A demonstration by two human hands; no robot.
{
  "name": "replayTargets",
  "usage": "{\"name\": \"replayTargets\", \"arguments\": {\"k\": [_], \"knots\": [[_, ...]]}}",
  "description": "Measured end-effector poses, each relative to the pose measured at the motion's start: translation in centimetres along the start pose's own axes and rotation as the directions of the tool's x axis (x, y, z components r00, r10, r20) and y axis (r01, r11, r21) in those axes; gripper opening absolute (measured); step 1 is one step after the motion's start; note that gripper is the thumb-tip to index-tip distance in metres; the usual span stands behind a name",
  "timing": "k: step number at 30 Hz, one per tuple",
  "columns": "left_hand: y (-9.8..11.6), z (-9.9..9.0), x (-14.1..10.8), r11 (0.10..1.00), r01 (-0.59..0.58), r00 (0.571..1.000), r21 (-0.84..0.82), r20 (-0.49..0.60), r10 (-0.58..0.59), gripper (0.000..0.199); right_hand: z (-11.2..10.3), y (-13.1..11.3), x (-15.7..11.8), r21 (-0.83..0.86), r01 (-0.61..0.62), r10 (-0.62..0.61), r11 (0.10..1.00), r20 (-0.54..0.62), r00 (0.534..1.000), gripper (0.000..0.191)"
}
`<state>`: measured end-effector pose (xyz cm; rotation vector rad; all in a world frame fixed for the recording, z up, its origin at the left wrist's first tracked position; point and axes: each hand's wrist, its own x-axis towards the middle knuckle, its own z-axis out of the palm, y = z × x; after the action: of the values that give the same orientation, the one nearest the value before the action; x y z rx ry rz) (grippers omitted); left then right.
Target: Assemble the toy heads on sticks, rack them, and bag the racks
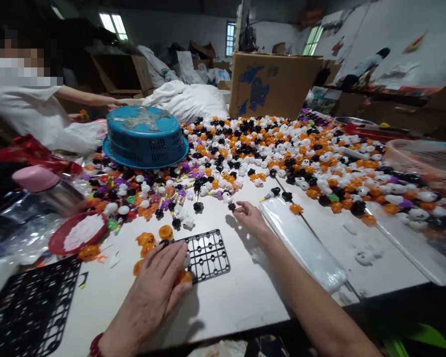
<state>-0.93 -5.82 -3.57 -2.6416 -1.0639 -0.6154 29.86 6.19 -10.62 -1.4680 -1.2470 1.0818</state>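
My left hand point(158, 282) lies over the left part of a black plastic grid point(208, 255), fingers stretched out across several orange pumpkin-shaped pieces point(145, 239). One orange piece shows beside its thumb. Some pieces under the palm are hidden. My right hand point(250, 218) reaches forward past the grid, fingertips pinched on a small white skull-shaped piece point(227, 197) with a black ridged part below it. More white, black and orange pieces point(188, 218) lie just beyond the grid.
A large pile of small pieces point(245, 144) spreads across the table's back. An upturned blue basket point(144, 134) and a red dish point(78, 233) stand left. Clear plastic bags point(301, 243) lie right. Black grids point(26, 307) lie front left. A co-worker point(29, 104) is at far left.
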Motion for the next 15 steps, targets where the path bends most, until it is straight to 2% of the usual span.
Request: {"name": "replayTargets", "arguments": {"k": [2,5,8,11,13,15], "knots": [[0.1,-0.2,-0.1,1.0,0.022,1.0,-0.017,0.0,-0.022,0.054,1.6,-0.5,-1.5,0.141,-0.025,0.012,0.99,0.091,0.996,0.046],[0.2,-0.8,-0.6,0.997,0.059,0.998,-0.048,-0.003,-0.059,0.055,3.7,-1.4,-3.2,0.249,-0.066,0.01,0.966,0.22,0.975,0.042],[0.4,-1.8,-1.2,0.99,0.111,0.993,-0.087,-0.03,-0.114,0.055,5.5,-1.8,-4.5,0.288,-0.077,-0.017,0.955,0.31,0.95,0.033],[0.6,-2.5,-1.8,0.973,0.193,0.978,-0.123,-0.06,-0.201,0.053,7.2,-1.8,-5.3,0.288,-0.14,0.021,0.948,0.378,0.925,0.033],[0.6,-2.6,-2.1,0.964,0.226,0.971,-0.139,-0.052,-0.235,0.052,8.5,-1.5,-5.6,0.3,-0.182,0.041,0.936,0.421,0.906,0.035],[0.5,-2.5,-2.2,0.964,0.227,0.972,-0.14,-0.029,-0.233,0.052,9.8,-1.2,-5.7,0.309,-0.154,0.003,0.938,0.438,0.899,0.034]]}}
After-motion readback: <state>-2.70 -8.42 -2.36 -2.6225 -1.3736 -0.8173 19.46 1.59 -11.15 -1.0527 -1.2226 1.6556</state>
